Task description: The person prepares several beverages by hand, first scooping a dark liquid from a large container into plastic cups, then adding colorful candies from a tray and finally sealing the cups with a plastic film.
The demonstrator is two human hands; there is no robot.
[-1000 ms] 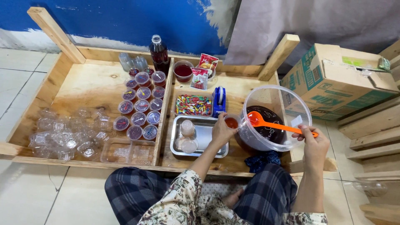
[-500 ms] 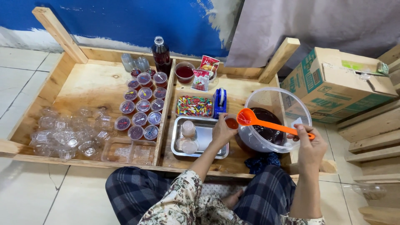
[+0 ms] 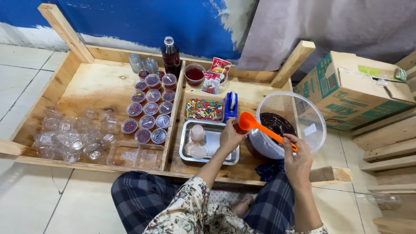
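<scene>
My right hand grips the handle of an orange ladle, whose bowl hovers just left of a large clear plastic bowl holding dark red liquid. Under the ladle, my left hand holds a small cup, mostly hidden by my fingers. This hand sits at the right edge of a metal tray that carries two small empty cups. Several filled, lidded cups of dark red liquid stand in rows on the left section of the wooden frame.
A heap of empty clear cups lies at the left. A box of coloured bits, a blue tape dispenser, a dark bottle, a red-filled cup and packets stand behind. A cardboard box sits right.
The ladle has swung leftward out of the big bowl and lowered toward the cup in my left hand. My left hand has stayed in place.
</scene>
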